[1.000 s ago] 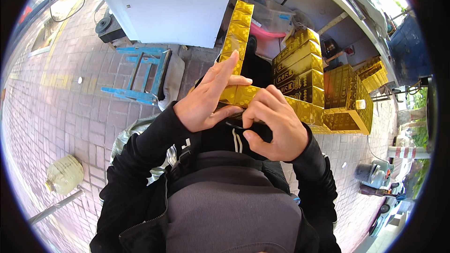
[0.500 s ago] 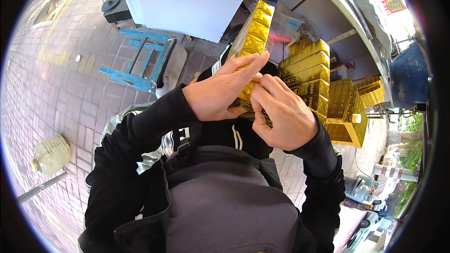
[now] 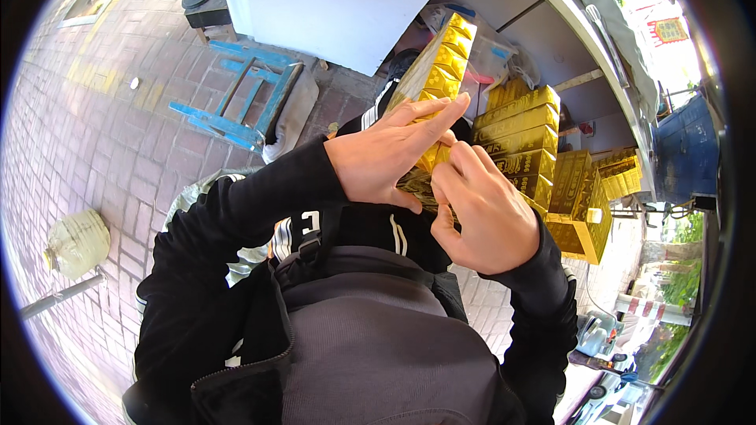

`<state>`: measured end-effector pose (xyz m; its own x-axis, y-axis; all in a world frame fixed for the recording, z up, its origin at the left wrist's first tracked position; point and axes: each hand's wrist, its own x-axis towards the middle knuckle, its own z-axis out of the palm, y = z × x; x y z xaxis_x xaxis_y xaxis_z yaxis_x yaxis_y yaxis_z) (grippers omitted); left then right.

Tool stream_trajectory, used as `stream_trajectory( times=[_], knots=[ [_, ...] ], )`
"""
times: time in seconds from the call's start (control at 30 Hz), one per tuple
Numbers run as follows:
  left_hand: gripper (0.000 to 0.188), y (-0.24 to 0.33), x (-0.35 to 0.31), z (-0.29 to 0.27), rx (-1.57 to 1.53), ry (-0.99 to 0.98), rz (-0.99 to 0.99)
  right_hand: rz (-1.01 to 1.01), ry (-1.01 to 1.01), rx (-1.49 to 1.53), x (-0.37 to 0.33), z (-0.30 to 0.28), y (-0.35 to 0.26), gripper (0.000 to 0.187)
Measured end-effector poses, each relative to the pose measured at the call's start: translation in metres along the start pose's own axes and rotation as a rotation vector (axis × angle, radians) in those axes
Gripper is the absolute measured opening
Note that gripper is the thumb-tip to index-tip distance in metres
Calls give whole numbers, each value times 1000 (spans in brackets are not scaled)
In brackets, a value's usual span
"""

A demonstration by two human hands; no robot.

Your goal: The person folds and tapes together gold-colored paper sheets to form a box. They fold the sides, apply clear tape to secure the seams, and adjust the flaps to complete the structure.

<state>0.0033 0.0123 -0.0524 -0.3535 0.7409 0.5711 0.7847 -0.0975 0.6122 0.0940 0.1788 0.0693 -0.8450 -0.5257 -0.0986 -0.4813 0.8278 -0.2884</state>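
A long row of shiny gold foil blocks (image 3: 450, 59), shaped like ingots, slants away from my lap, with clear plastic along its left side. Across its near part lies my left hand (image 3: 386, 149), fingers stretched out and thumb spread. My right hand (image 3: 488, 208) is closed against the row's near right side, fingers curled and thumb bent under. What its fingertips pinch is hidden. Just beyond that hand stands a stack of gold printed boxes (image 3: 516, 130). Dark gold printed surfaces show below my hands, mostly covered.
More gold boxes (image 3: 573, 189) stand farther right. A white panel (image 3: 339, 8) rises ahead, beside a shelter holding plastic bags (image 3: 504, 51). To the left are a blue wooden stool (image 3: 240, 94), a black object on a small stand (image 3: 206, 6) and a cloudy plastic jug (image 3: 79, 242).
The view has shifted slightly, so the surroundings sit a little lower. My left hand still lies across the gold row; my right fingers stay curled at its side, slightly lower in the picture.
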Motion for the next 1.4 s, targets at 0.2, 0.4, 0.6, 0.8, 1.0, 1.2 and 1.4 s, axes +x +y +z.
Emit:
stream_trajectory(
  times=[0.2,0.4,0.6,0.8,1.0,1.2,1.4],
  knots=[
    [145,2,-2,-1,18,10,-21,14,-4,-110,6,5,-6,20],
    [145,3,0,-2,-30,31,-57,51,-28,-237,13,10,-13,25],
    [141,0,-1,4,12,65,-36,105,-78,-310,17,7,-20,29],
    [138,-1,-1,8,38,121,5,119,-97,-335,18,6,-22,35],
    [125,-2,-2,8,52,107,23,100,1,-289,19,9,-21,36],
    [113,-4,0,10,31,115,0,72,-1,-377,16,7,-19,35],
    [111,-3,-1,9,3,92,-16,106,69,-270,-1,6,-18,37]
  ],
)
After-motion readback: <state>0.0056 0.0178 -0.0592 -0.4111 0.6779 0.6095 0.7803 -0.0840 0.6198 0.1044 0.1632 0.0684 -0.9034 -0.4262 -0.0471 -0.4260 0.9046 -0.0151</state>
